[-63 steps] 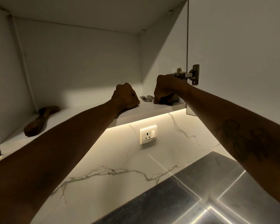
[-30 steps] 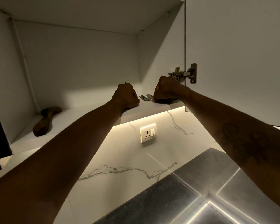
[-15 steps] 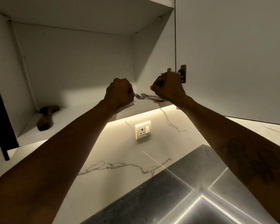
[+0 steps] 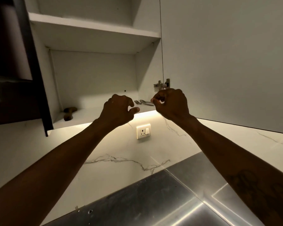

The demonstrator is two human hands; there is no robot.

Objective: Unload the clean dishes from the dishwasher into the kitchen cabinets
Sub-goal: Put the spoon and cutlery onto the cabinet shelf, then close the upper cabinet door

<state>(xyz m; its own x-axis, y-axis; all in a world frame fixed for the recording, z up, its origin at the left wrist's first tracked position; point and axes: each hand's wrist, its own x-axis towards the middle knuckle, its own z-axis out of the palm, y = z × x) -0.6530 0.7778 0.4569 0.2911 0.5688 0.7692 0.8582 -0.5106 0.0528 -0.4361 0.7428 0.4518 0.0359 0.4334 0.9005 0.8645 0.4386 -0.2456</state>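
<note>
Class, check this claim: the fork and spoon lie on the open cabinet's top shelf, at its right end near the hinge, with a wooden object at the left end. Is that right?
One detail is wrong. The head view shows the fork and spoon lying on the bottom shelf, not the top one. The rest stands.

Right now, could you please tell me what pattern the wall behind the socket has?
The wall is white marble with thin grey veins, clearest in the head view.
</note>
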